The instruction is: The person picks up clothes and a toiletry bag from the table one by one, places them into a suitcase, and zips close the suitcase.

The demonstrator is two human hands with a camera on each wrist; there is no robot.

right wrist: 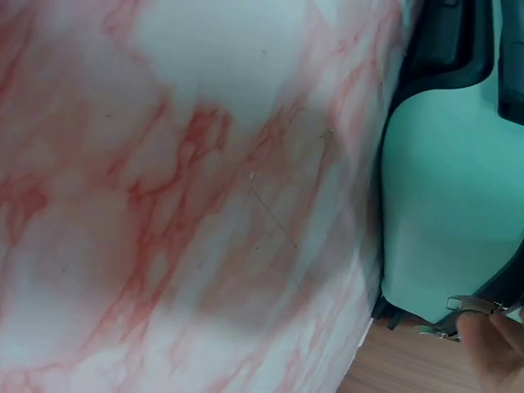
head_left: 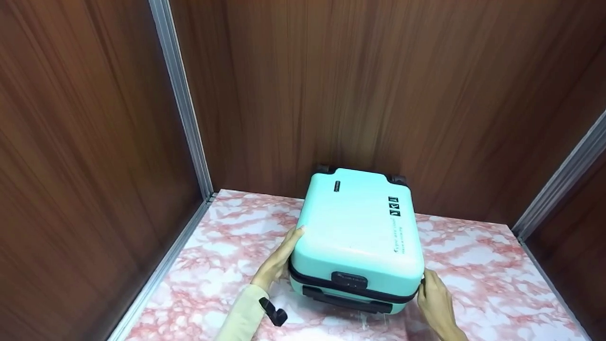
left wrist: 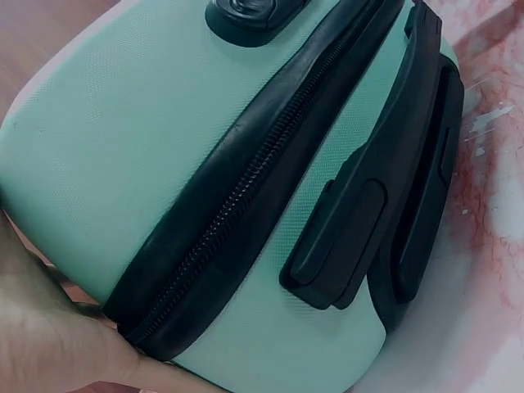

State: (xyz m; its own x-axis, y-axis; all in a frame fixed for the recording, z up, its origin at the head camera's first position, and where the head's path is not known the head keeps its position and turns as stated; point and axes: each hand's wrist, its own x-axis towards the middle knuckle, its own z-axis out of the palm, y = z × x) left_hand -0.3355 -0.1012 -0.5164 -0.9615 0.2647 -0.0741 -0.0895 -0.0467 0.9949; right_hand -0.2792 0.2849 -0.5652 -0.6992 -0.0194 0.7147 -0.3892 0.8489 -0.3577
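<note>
A mint-green hard-shell suitcase (head_left: 357,218) lies on its back, its wheels (head_left: 396,180) toward the rear wall and its carry handle (head_left: 345,300) facing the near side. A black zipper (left wrist: 246,184) runs around its side and is closed along the stretch in the left wrist view. Against the suitcase's left side rests my left hand (head_left: 277,260), thumb near the top edge and fingers extended, partly hidden. My right hand (head_left: 435,300) is at the near right corner, where its fingers pinch a metal zipper pull (right wrist: 475,305); part of that hand is cut off in the right wrist view.
The suitcase lies on a table (head_left: 208,265) with a pink-and-white marbled top. Brown wood-grain panels (head_left: 293,94) stand behind it and at both sides, with metal corner posts (head_left: 182,94). A black strap piece (head_left: 273,311) is on the left sleeve.
</note>
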